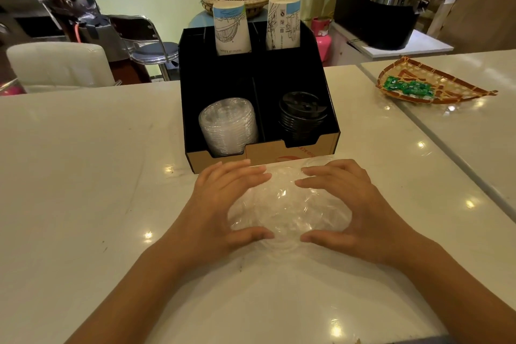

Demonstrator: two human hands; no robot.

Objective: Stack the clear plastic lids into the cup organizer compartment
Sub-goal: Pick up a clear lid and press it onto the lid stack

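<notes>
A loose heap of clear plastic lids [284, 204] lies on the white counter just in front of the black cup organizer [304, 70]. My left hand [223, 204] curves around the heap's left side and my right hand [351, 204] around its right side, fingers spread and touching the lids. One more clear lid [318, 162] lies flat against the organizer's cardboard front. Inside the organizer's front left compartment stands a stack of clear lids [227, 126]. The front right compartment holds a stack of black lids [303, 114].
Two stacks of printed paper cups [231, 26] stand in the organizer's rear compartments. A woven tray with green sweets [430, 84] sits on the counter at the right. Chairs, baskets and a steel machine stand behind the counter.
</notes>
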